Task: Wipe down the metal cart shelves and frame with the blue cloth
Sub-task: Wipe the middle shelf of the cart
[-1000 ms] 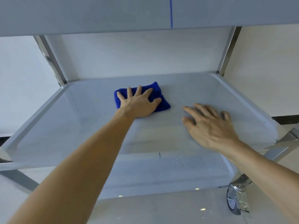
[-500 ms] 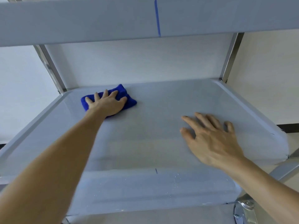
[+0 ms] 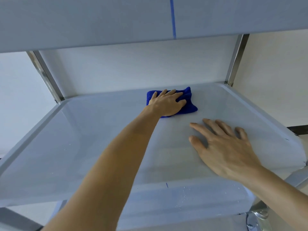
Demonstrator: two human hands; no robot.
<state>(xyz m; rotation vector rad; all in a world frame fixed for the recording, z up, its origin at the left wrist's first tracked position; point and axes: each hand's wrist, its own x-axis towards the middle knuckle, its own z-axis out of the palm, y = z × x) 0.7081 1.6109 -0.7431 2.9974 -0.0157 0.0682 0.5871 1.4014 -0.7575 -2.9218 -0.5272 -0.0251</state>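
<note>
A folded blue cloth [image 3: 189, 104] lies at the back middle of the metal cart's middle shelf [image 3: 75, 139]. My left hand [image 3: 166, 103] presses flat on the cloth, fingers curled over its far edge. My right hand [image 3: 223, 145] rests palm down on the bare shelf to the right and nearer to me, fingers spread, holding nothing. The upper shelf's front edge [image 3: 100, 22] crosses the top of the view, with a blue line marked on it.
Two steel uprights stand at the shelf's back corners, the left upright [image 3: 45, 75] and the right upright [image 3: 236, 59]. A lower shelf [image 3: 183, 202] with small water drops shows below. A caster wheel [image 3: 256, 220] sits at the bottom right. White wall behind.
My left hand has slid the cloth from the back left corner to the right, to the back middle of the shelf. My right hand has stayed flat on the shelf.
</note>
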